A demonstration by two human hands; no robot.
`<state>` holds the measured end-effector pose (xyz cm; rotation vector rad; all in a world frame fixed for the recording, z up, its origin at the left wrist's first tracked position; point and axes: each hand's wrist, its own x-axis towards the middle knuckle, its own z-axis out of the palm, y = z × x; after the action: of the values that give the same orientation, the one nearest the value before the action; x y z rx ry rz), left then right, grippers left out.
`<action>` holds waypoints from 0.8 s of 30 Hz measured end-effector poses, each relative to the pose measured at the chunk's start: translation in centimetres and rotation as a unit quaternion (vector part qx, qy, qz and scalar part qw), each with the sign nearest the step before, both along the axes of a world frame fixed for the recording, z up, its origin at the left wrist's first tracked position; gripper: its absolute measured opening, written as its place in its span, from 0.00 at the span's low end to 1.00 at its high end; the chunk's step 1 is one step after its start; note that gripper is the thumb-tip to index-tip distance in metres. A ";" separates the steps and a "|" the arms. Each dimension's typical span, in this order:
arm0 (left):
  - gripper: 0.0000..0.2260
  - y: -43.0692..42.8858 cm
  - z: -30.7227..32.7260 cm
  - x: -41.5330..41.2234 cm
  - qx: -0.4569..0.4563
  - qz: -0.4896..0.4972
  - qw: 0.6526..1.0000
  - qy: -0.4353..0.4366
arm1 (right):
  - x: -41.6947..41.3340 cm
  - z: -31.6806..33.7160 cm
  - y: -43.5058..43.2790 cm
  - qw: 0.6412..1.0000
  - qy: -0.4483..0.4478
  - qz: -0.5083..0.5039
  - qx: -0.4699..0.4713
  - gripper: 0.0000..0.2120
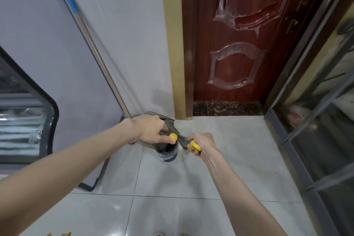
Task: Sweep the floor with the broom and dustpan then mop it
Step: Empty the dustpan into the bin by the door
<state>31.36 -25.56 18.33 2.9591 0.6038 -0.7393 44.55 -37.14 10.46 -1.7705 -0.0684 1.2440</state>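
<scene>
Glossy pale-grey floor tiles (239,159) run to a carved red-brown door (239,63) under crinkled plastic film, and a slim metal pole (95,53) with a blue cap leans on the white wall at far left. Left hand (151,130) curls round a dark grey, yellow-capped handle, holding the grey plastic dustpan (159,115), saw-toothed along one edge, tilted over a small dark film-lined bin (168,156). Right hand (201,142) grips a second yellow-tipped handle (195,146) just beside it.
</scene>
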 end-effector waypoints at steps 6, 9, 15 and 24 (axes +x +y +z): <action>0.30 0.6 0.6 -0.1 0.013 -0.001 1.000 -0.028 | 0.0 0.4 -0.2 1.000 0.008 -0.005 0.005 0.06; 0.30 0.8 0.8 -0.5 -0.006 0.032 0.999 -0.021 | -0.1 0.7 0.1 1.000 0.010 -0.002 0.010 0.07; 0.33 1.9 1.6 -1.8 -0.017 0.065 0.996 -0.062 | -0.1 1.4 0.1 1.000 0.007 0.004 0.013 0.07; 0.37 3.2 2.2 -5.7 -0.047 0.116 0.981 -0.146 | -1.3 3.2 1.3 0.999 0.001 0.027 0.027 0.08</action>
<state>25.70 -22.35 20.53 2.7678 0.8417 -0.2965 43.29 -35.84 13.63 -1.7302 -0.1474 1.2709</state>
